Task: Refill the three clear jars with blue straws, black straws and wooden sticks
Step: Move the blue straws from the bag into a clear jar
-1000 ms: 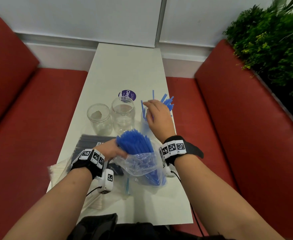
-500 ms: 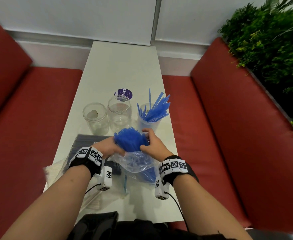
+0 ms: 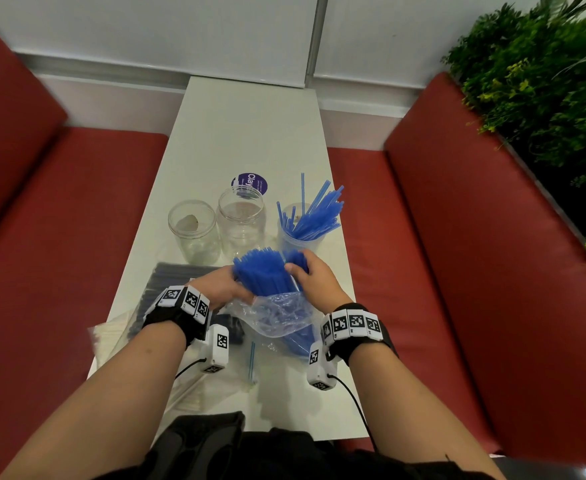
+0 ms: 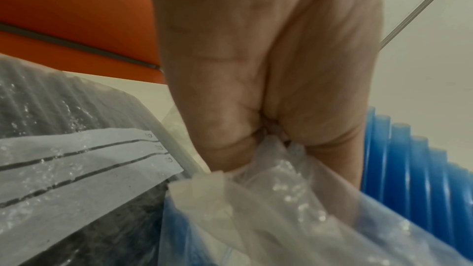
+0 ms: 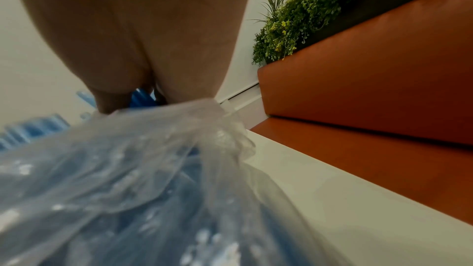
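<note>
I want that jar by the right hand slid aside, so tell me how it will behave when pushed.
The jar probably tips easily: its blue straws stand well above the rim and lean to one side. The clear wall looks smooth, so it may slide readily on the glossy table. The loose straws would likely shift or spill.

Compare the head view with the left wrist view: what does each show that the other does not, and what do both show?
Only the head view shows the three jars, one already holding blue straws, the right hand, and the plants. Only the left wrist view shows the palm side of the left hand pinching the bag, and the white strip on the black straw pack. Both show the blue bundle and a red seat.
</note>
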`<action>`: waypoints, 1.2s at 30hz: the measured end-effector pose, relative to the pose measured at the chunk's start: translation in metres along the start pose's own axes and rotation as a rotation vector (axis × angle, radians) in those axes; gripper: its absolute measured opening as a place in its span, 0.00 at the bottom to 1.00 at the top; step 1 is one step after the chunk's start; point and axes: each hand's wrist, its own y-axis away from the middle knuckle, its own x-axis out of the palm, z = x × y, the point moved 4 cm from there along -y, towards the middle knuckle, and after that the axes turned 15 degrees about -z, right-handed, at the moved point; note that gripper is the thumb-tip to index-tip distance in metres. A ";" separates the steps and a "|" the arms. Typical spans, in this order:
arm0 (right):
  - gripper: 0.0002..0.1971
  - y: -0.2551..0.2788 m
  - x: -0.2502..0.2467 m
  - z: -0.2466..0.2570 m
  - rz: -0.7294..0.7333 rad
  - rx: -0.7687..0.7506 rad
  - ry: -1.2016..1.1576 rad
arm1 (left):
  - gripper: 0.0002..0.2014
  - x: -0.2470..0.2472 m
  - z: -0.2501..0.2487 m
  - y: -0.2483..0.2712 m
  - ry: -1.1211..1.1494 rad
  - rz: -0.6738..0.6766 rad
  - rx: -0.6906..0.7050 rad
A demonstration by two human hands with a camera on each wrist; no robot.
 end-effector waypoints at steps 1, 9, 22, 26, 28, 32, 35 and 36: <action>0.13 -0.001 0.001 0.002 -0.011 0.003 -0.023 | 0.33 0.000 0.000 0.000 0.004 0.002 0.003; 0.08 -0.004 -0.011 0.034 -0.159 -0.083 -0.212 | 0.29 -0.002 0.001 -0.004 -0.063 -0.006 -0.005; 0.23 -0.001 -0.019 0.051 -0.278 -0.034 -0.415 | 0.32 -0.008 -0.003 -0.002 -0.138 0.020 0.066; 0.22 0.004 -0.010 0.036 -0.196 -0.010 -0.366 | 0.32 -0.009 -0.006 -0.003 -0.075 -0.009 0.112; 0.18 0.006 -0.006 0.023 -0.162 0.021 -0.344 | 0.33 -0.011 -0.004 -0.005 -0.042 -0.030 0.112; 0.10 0.008 -0.003 0.013 -0.115 0.039 -0.302 | 0.34 -0.011 -0.005 -0.008 -0.029 -0.031 0.115; 0.13 0.004 -0.008 0.034 -0.149 0.028 -0.314 | 0.35 -0.011 -0.004 -0.010 -0.036 -0.025 0.107; 0.16 0.001 -0.012 0.046 -0.175 0.007 -0.324 | 0.35 -0.011 -0.004 -0.010 -0.047 -0.021 0.102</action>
